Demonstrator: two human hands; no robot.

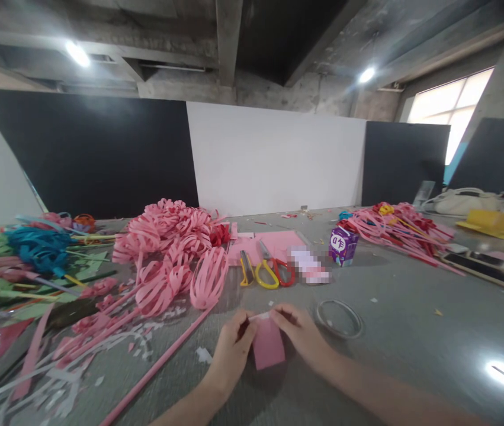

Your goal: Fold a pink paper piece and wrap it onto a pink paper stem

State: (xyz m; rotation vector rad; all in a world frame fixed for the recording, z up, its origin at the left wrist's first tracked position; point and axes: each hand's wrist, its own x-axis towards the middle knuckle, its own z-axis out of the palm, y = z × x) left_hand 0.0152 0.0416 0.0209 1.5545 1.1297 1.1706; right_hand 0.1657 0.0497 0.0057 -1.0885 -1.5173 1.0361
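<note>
A small piece of pink paper hangs between my two hands, low in the middle of the head view, with a whitish strip along its top edge. My left hand pinches its upper left corner between thumb and fingers. At the upper right corner, my right hand grips the same paper, fingertips near the strip. Just beyond lie scissors with one yellow and one red handle, beside a yellow utility knife. Both rest by larger pink paper sheets. A clear roll of tape lies right of my right hand.
Looped pink paper flowers pile up at the left, one long pink stem reaching toward me. Blue paper flowers lie farther left. A purple box stands right of the scissors; another pink bundle lies behind it. Paper scraps litter the table.
</note>
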